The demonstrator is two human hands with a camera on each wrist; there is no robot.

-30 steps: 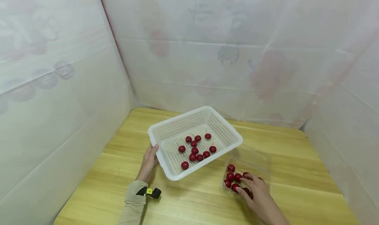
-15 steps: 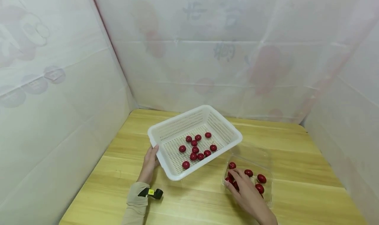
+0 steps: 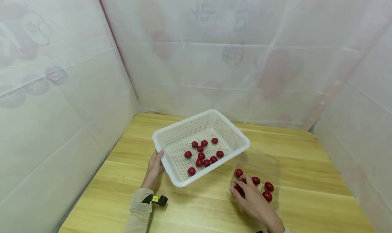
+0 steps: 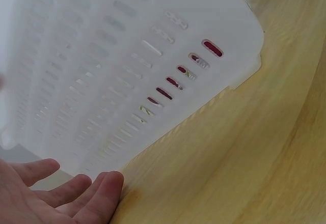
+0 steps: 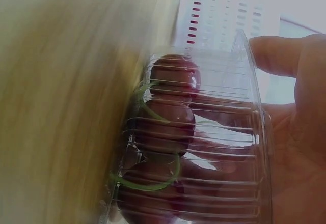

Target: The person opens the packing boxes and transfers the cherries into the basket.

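In the head view a white perforated plastic basket (image 3: 179,183) holds several red cherries (image 3: 201,155) on its floor. My left hand (image 3: 154,170) holds its left end, the thumb over the rim and the fingers low along the outer wall. My right hand (image 3: 252,199) reaches into a clear plastic box (image 3: 273,175) with several more cherries (image 3: 267,196). In the right wrist view the thumb (image 5: 277,55) is by the box rim, apart from the other fingers, which are inside behind the clear wall. Cherries with green stems lie against that wall.
A light wooden table (image 3: 190,211) bears both containers. The box's clear lid (image 3: 261,159) lies folded back toward the basket. White printed sheets (image 3: 196,73) hang at the back and on both sides. A black strap (image 3: 155,199) circles the left wrist.
My right hand has moved left within the clear box, uncovering cherries on its right side. The left hand and the basket stay where they were.
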